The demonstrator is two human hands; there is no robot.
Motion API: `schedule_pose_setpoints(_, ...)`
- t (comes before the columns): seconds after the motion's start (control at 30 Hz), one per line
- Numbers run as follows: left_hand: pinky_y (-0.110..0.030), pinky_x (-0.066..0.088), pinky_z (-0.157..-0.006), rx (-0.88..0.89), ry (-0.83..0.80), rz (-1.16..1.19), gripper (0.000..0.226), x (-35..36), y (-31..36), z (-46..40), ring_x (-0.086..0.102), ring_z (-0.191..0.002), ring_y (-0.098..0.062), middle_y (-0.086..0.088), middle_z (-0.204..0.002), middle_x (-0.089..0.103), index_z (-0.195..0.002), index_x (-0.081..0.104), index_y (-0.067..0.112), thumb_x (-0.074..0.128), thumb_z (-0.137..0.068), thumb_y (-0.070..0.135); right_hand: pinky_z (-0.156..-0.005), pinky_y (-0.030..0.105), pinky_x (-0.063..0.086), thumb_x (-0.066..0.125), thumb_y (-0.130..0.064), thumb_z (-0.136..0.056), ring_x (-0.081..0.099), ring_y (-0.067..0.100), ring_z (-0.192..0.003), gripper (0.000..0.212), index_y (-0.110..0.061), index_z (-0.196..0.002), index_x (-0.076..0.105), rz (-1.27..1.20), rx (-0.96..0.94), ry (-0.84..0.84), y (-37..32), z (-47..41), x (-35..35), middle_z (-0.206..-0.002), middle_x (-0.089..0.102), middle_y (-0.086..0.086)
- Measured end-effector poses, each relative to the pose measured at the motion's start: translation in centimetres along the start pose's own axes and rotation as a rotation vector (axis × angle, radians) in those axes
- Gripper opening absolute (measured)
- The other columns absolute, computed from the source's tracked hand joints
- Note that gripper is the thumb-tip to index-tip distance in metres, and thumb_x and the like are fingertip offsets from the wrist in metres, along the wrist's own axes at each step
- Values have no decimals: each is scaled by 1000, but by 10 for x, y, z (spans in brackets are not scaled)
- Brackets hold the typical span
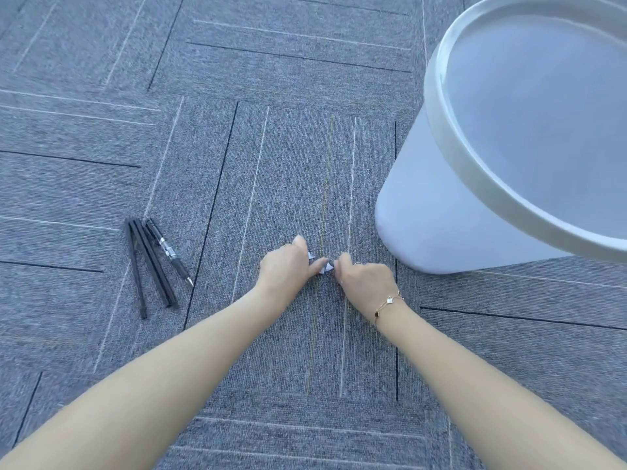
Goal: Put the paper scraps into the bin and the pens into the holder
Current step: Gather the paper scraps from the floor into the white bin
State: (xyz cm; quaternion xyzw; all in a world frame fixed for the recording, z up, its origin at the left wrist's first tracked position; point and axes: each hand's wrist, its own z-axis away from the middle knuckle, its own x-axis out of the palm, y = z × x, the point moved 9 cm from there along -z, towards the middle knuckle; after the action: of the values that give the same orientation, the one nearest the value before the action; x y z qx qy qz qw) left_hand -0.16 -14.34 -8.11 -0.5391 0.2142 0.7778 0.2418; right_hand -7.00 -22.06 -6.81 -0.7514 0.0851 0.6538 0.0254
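Observation:
Both hands are down on the grey carpet, fingertips nearly touching. My left hand [288, 266] is curled around a small white paper scrap [311, 255] that peeks out by its fingers. My right hand [364, 279], with a gold bracelet on the wrist, pinches a second crumpled paper scrap [327, 268]. Three black pens [152, 262] lie together on the carpet to the left of my hands, fanned out from one end. The white bin [441, 198] stands to the right, its mouth open towards me. No pen holder shows in this view.
The floor is grey carpet tile [237, 96] with thin light and dark lines. The bin's base stands just right of my right hand. Open carpet stretches ahead and to the left beyond the pens.

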Motion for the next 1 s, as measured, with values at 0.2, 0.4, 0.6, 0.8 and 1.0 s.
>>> schedule_pose_setpoints(0.2,-23,22,-33,178,-28,-263,2,2,1,-5,68,-64,-22,2,-65,44,-93,47,10,46,-94,10,-31,13,24,19,-24,-99,39,13,-18,51,-17,-58,50,-12,57,8,-5,-8,0,-27,40,-7)
schedule_pose_setpoints(0.4,-32,39,-52,154,9,89,26,-5,-17,-9,57,-59,-28,-6,-67,56,-94,48,6,28,-101,21,-36,12,16,12,-26,-100,37,11,-19,57,-19,-58,50,-25,36,-5,-14,-8,-9,-27,37,-9)
schedule_pose_setpoints(0.6,-38,48,-53,40,18,289,30,-12,-61,0,55,-55,-29,-9,-64,55,-84,43,7,25,-100,25,-38,9,14,47,-48,-85,34,10,-18,40,-15,-62,48,21,44,-241,-22,-15,2,-28,37,-10)
schedule_pose_setpoints(0.8,-37,48,-50,55,53,253,26,-11,-73,6,56,-53,-30,-5,-58,50,-79,38,12,27,-100,24,-35,17,20,25,-47,-97,24,8,-33,42,-10,-91,43,-46,-92,-337,-34,-7,10,-44,26,-8)
schedule_pose_setpoints(1.0,-33,44,-50,147,-60,-69,21,3,-54,21,64,-67,-29,-1,-69,48,-95,44,10,27,-100,21,-37,20,24,18,-55,-95,31,10,-36,47,-13,-91,39,-105,-77,-405,-38,-5,8,-49,32,-7)
